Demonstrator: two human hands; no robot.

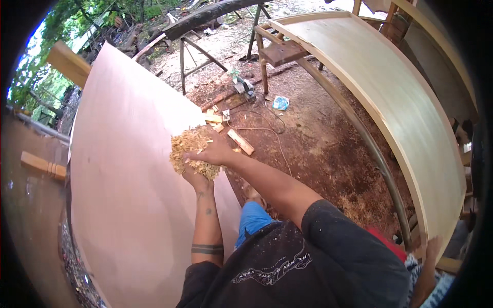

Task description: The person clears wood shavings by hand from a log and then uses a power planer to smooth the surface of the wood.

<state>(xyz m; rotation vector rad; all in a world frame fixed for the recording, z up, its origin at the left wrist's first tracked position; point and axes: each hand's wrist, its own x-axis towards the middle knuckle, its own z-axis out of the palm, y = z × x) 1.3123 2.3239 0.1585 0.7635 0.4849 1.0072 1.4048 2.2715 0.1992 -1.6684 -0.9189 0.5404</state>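
A loose heap of pale wood shavings [186, 146] is gathered between my two hands, above the right side of a large pinkish plywood sheet [118, 169]. My left hand [196, 178] cups the heap from below, its fingers mostly buried in the shavings. Against the heap's right side presses my right hand [211, 153], thumb laid across the front and the other fingers partly hidden.
A pale framed panel [380, 72] curves along the right, and another person's hand [433, 249] rests at its near end. On the dirt floor lie wood offcuts [240, 141], a power tool [243, 88] with a cord, and a blue packet [281, 103]. Metal trestles [183, 66] stand behind.
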